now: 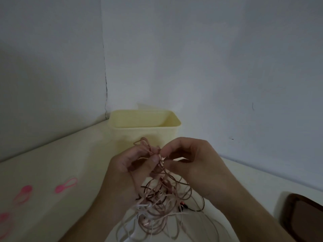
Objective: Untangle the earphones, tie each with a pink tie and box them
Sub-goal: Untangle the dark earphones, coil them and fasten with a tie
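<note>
Pale walls [209,58] meet in a corner behind the cream table [52,163], and the table edge runs along both walls. Close to this corner stands the yellow box [122,137], open at the top, with its back near the wall. Free table surface lies at the left between the box and the pink ties.

Both hands are raised in front of the box. The left hand [129,173] grips the tangled earphones [162,193] with curled fingers, and the right hand [195,165] pinches a pinkish cable at the top of the tangle. Loops of pink, white and dark cable hang down from them to the table.

At the right edge lies a dark brown tray [302,217], only partly visible. Three pink ties lie at the left, well apart from the hands: one [67,185] nearer to the box, one [24,193] further left, one [6,222] cut by the frame.
</note>
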`<move>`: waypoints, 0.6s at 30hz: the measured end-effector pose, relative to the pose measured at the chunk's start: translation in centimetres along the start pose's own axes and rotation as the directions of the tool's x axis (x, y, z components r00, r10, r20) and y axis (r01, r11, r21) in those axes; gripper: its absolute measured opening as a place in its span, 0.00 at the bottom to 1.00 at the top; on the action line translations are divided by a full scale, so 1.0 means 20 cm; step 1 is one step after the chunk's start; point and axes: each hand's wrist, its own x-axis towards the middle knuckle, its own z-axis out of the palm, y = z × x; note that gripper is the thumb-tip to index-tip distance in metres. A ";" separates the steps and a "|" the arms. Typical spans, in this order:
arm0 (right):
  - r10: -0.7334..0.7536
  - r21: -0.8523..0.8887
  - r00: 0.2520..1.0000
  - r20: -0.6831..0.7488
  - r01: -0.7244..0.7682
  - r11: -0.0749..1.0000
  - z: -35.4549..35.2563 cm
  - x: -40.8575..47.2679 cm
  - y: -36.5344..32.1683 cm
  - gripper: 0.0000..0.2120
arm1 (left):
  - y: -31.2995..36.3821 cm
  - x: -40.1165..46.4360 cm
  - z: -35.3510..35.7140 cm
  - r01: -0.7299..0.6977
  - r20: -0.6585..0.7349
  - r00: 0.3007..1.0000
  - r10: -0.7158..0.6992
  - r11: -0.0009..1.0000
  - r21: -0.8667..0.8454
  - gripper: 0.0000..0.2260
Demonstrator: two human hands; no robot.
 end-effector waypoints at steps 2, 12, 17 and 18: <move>-0.004 0.097 0.999 -0.035 0.008 0.995 0.00 0.01 0.00 0.09 | 0.00 0.01 -0.01 0.012 -0.019 1.000 -0.013 1.000 -0.029 0.05; 0.007 0.567 0.978 -0.206 0.114 0.816 -0.10 0.03 0.01 0.14 | 0.01 0.01 -0.03 0.061 0.011 0.998 -0.063 0.995 0.083 0.05; -0.031 0.701 0.961 -0.276 0.223 0.677 -0.15 0.06 -0.01 0.10 | 0.02 0.02 -0.06 0.062 0.044 0.997 -0.065 0.996 0.059 0.06; -0.026 0.726 0.960 -0.280 0.230 0.648 -0.16 0.06 -0.02 0.10 | 0.03 0.02 -0.06 0.096 0.070 0.993 -0.097 0.995 0.023 0.07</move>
